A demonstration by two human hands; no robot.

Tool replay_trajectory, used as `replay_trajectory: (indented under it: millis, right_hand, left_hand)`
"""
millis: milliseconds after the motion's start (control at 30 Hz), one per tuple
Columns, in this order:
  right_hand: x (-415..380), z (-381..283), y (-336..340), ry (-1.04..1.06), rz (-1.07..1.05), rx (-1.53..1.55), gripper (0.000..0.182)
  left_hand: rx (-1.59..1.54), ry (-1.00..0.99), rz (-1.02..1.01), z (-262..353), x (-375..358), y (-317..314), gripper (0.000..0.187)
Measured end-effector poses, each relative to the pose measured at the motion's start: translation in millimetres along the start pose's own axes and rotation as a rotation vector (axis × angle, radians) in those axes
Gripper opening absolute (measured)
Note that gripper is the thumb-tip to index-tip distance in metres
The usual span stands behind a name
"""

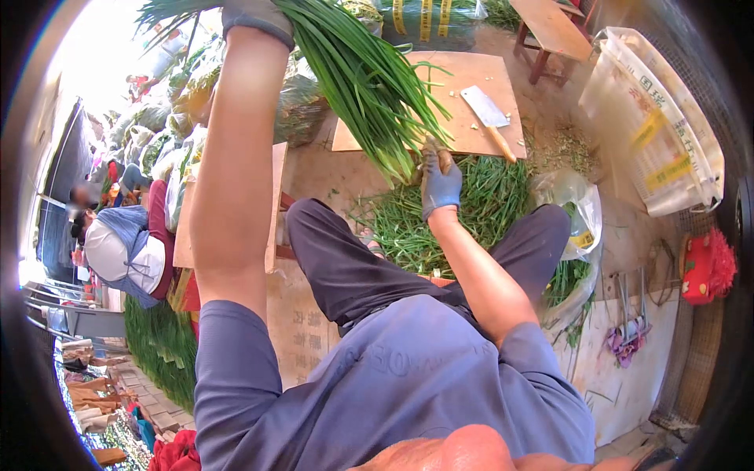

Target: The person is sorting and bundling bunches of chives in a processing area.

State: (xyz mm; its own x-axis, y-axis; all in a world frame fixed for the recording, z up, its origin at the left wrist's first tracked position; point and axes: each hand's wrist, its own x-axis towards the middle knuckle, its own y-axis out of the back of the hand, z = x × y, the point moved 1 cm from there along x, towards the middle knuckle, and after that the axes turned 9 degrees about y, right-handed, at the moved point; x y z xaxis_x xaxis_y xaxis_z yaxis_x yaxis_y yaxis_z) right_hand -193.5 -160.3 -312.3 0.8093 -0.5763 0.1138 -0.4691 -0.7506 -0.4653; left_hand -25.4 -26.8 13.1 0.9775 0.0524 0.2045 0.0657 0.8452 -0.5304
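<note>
A large bunch of long green leafy stalks [357, 82] slants across the top middle of the view. My left hand [259, 20], in a dark glove, grips it near the top edge. At its lower end, my right hand [442, 179] in a blue-grey glove has its fingers closed by the pale stalk ends; what they pinch is too small to make out. A wooden board [471, 72] lies behind the bunch, with a cleaver [485, 107] on its right part, handle toward me. Loose stalks [491, 192] are heaped below the board, between my knees.
On the right stand a large white printed bag [648, 118] and a clear plastic bag [580, 212]. A wooden bench [554, 30] is at the top right, a red object [699, 267] at the far right. Another person [126, 247] sits at the left near more greens [161, 349].
</note>
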Motion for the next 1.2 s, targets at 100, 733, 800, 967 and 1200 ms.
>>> replay_trajectory:
  millis: [100, 733, 800, 967, 1200]
  right_hand:
    - [15, -9, -18, 0.015, -0.023, 0.237, 0.03]
    - [-1, -91, 66, 0.698, -0.726, -0.911, 0.027]
    - [-7, -140, 33, 0.617, -0.708, -0.91, 0.08]
    - [28, -157, -44, 0.87, -0.482, -0.754, 0.115]
    - [100, -127, -97, 0.531, -0.472, -0.001, 0.036]
  left_hand:
    - [-0.096, -0.023, -0.052, -1, 5, 2, 0.02]
    - [0.007, 0.138, -0.018, -4, -42, -25, 0.018]
    - [0.133, 0.173, 0.024, -16, -41, -30, 0.021]
    - [0.374, 0.137, 0.019, -47, -69, -46, 0.031]
    - [0.572, -0.053, -0.522, -32, -125, -57, 0.064]
